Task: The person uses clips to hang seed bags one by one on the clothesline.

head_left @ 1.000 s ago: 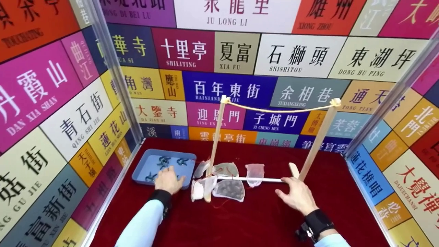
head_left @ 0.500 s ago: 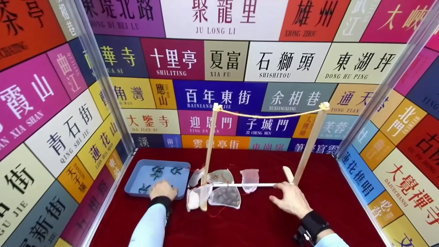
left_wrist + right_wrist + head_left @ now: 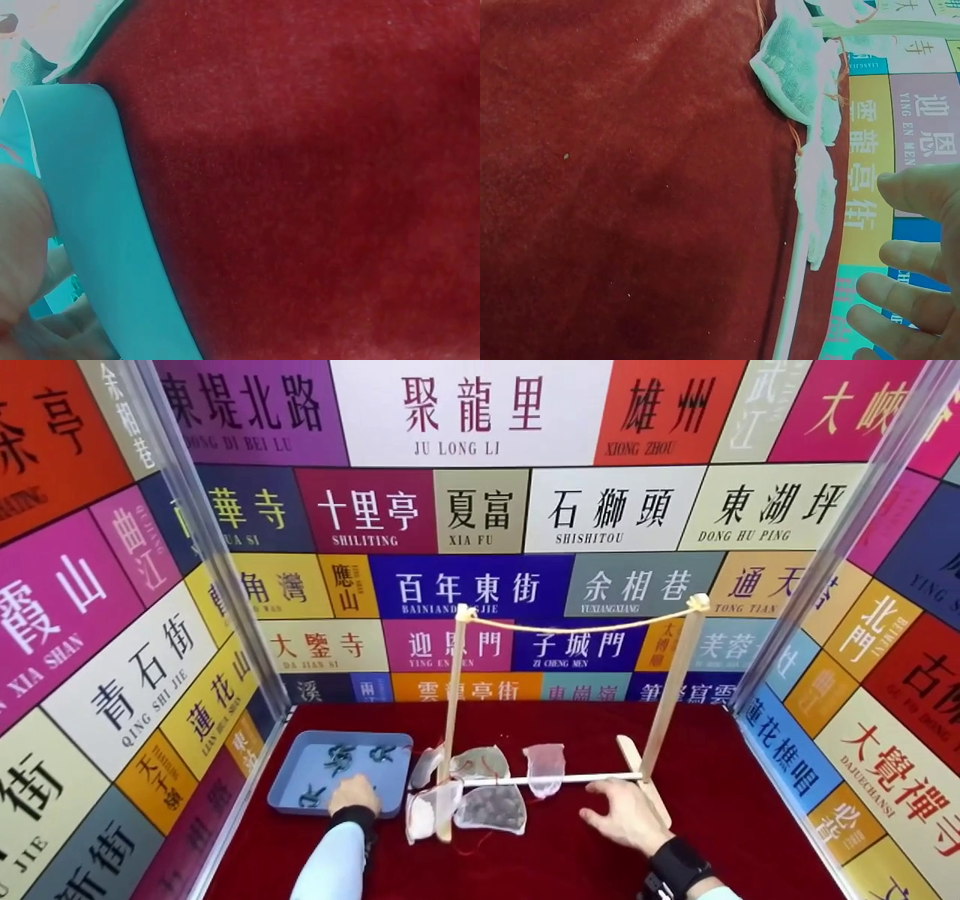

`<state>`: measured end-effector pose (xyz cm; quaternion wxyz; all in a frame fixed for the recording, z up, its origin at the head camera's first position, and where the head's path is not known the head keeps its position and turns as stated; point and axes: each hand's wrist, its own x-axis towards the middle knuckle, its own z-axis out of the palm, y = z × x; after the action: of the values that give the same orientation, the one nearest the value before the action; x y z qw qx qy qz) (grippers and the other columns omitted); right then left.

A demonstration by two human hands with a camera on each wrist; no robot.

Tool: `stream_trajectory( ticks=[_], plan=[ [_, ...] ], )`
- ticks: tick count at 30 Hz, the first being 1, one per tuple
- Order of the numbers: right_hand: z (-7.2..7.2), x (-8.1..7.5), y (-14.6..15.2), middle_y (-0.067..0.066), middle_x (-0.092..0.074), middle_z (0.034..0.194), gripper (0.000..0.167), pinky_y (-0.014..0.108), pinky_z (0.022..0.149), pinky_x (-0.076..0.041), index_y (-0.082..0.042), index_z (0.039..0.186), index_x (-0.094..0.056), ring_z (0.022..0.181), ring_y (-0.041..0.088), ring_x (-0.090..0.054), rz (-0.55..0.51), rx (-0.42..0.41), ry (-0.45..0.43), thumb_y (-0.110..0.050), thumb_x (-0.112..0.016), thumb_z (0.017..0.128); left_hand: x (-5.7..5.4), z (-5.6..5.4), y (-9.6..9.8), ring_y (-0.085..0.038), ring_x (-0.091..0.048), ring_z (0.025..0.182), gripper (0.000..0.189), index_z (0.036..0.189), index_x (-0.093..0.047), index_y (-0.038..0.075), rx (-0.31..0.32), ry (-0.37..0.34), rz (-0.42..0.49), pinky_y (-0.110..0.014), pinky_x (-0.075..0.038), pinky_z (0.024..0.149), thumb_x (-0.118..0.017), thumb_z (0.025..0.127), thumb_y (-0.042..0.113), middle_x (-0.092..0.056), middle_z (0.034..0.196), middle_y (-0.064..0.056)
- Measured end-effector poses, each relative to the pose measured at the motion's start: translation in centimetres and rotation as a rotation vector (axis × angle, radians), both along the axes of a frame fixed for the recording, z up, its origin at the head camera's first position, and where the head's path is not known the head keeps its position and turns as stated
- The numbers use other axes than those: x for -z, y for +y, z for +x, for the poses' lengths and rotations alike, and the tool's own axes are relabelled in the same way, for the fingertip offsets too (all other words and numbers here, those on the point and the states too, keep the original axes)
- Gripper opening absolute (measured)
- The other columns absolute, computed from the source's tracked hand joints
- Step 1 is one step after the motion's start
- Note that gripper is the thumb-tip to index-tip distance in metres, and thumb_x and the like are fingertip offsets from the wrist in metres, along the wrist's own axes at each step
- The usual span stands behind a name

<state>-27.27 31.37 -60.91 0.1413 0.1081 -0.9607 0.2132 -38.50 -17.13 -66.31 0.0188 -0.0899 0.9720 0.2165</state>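
My left hand [image 3: 354,793] reaches into a blue tray [image 3: 279,780], fingers bent down by its near right corner. Small dark green pieces, clip-like in shape, lie in that tray, such as one green piece [image 3: 382,753] at the back. The left wrist view has the thumb [image 3: 19,240] inside the tray wall [image 3: 97,187] with bits of green near the fingers; I cannot tell whether they grip one. Beside a white rod [image 3: 592,778], my right hand [image 3: 628,814] holds nothing, its fingers spread. This rod joins two wooden posts, the left post [image 3: 454,697] and right post [image 3: 675,697].
A slack yellowish cord [image 3: 577,630] spans the post tops. Several mesh pouches with red strings lie around the rod's left part, including a pinkish pouch [image 3: 546,769] and a dark-filled pouch [image 3: 491,808]. Printed panels [image 3: 450,517] wall in the red cloth [image 3: 555,855].
The head view has tilted up. My left hand has sunk in with its fingers more bent. The right hand has drawn away from the right post's foot, which now shows.
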Motion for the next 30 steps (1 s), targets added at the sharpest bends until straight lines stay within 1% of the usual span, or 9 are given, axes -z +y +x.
stream_trajectory(
  ticks=[7, 10, 14, 16, 19, 21, 23, 26, 30],
  plan=[
    [0.3, -0.3, 0.0, 0.013, -0.084, 0.112, 0.038, 0.048, 0.097, -0.063, -0.005, 0.113, -0.083, 0.109, 0.033, -0.08, -0.007, -0.029, 0.025, -0.029, -0.093, 0.086, 0.2, 0.0, 0.4, -0.054, -0.078, 0.095, 0.028, 0.116, -0.078, -0.012, 0.017, 0.042, 0.017, -0.065, -0.068, 0.082, -0.073, 0.095, 0.006, -0.067, 0.123, -0.043],
    [0.4, -0.4, 0.0, 0.011, -0.085, 0.112, 0.037, 0.048, 0.098, -0.063, -0.007, 0.113, -0.084, 0.109, 0.032, -0.081, -0.007, -0.024, 0.012, -0.03, -0.093, 0.086, 0.1, -0.2, 0.5, -0.051, -0.079, 0.092, 0.021, 0.106, -0.08, -0.01, 0.037, 0.056, 0.026, -0.063, -0.068, 0.078, -0.073, 0.093, 0.005, -0.073, 0.115, -0.04],
    [0.6, -0.5, 0.2, 0.008, -0.086, 0.111, 0.036, 0.047, 0.098, -0.063, -0.008, 0.113, -0.084, 0.109, 0.03, -0.081, 0.004, -0.018, 0.016, -0.029, -0.093, 0.086, -0.4, -0.5, 0.9, -0.049, -0.079, 0.09, 0.011, 0.092, -0.078, -0.005, 0.071, 0.099, 0.059, -0.062, -0.067, 0.078, -0.075, 0.086, 0.004, -0.08, 0.099, -0.031],
    [0.6, -0.5, 0.1, 0.007, -0.086, 0.11, 0.035, 0.048, 0.097, -0.064, -0.008, 0.113, -0.084, 0.108, 0.03, -0.081, 0.008, -0.019, 0.023, -0.028, -0.093, 0.086, -0.8, -0.6, 1.0, -0.049, -0.079, 0.092, 0.016, 0.096, -0.077, -0.006, 0.092, 0.134, 0.073, -0.062, -0.067, 0.08, -0.074, 0.083, 0.003, -0.081, 0.099, -0.029],
    [0.6, -0.5, -0.1, 0.007, -0.086, 0.109, 0.034, 0.048, 0.097, -0.064, -0.008, 0.112, -0.084, 0.107, 0.031, -0.081, 0.003, -0.02, 0.029, -0.027, -0.093, 0.086, -1.4, -0.6, 1.2, -0.052, -0.078, 0.095, 0.036, 0.115, -0.074, -0.009, 0.124, 0.195, 0.08, -0.063, -0.066, 0.082, -0.073, 0.081, 0.003, -0.08, 0.104, -0.032],
    [0.5, -0.5, -0.3, 0.008, -0.086, 0.109, 0.034, 0.048, 0.096, -0.064, -0.007, 0.112, -0.084, 0.107, 0.031, -0.081, -0.005, -0.028, 0.029, -0.027, -0.093, 0.086, -1.9, -0.5, 1.4, -0.053, -0.078, 0.093, 0.05, 0.13, -0.068, -0.011, 0.131, 0.213, 0.098, -0.063, -0.066, 0.08, -0.074, 0.082, 0.003, -0.079, 0.105, -0.033],
    [0.5, -0.6, -0.5, 0.008, -0.086, 0.109, 0.033, 0.048, 0.096, -0.064, -0.007, 0.112, -0.084, 0.106, 0.031, -0.081, -0.01, -0.033, 0.021, -0.026, -0.093, 0.086, -2.4, -0.2, 1.6, -0.051, -0.078, 0.088, 0.055, 0.135, -0.063, -0.011, 0.127, 0.217, 0.125, -0.061, -0.066, 0.076, -0.075, 0.083, 0.003, -0.079, 0.103, -0.033],
    [0.5, -0.8, -0.8, 0.009, -0.086, 0.111, 0.034, 0.048, 0.096, -0.065, -0.007, 0.113, -0.084, 0.107, 0.03, -0.082, -0.016, -0.047, 0.0, -0.026, -0.093, 0.087, -3.0, 0.4, 1.8, -0.046, -0.077, 0.083, 0.05, 0.132, -0.064, -0.008, 0.127, 0.217, 0.171, -0.057, -0.065, 0.073, -0.075, 0.084, 0.003, -0.079, 0.099, -0.029],
    [0.5, -1.1, -1.2, 0.008, -0.086, 0.112, 0.033, 0.048, 0.095, -0.065, -0.009, 0.113, -0.084, 0.108, 0.03, -0.082, -0.031, -0.069, -0.009, -0.027, -0.092, 0.087, -3.5, 1.1, 1.9, -0.045, -0.077, 0.087, 0.035, 0.122, -0.071, -0.005, 0.14, 0.265, 0.205, -0.058, -0.064, 0.081, -0.072, 0.087, 0.0, -0.08, 0.1, -0.026]
  ],
)
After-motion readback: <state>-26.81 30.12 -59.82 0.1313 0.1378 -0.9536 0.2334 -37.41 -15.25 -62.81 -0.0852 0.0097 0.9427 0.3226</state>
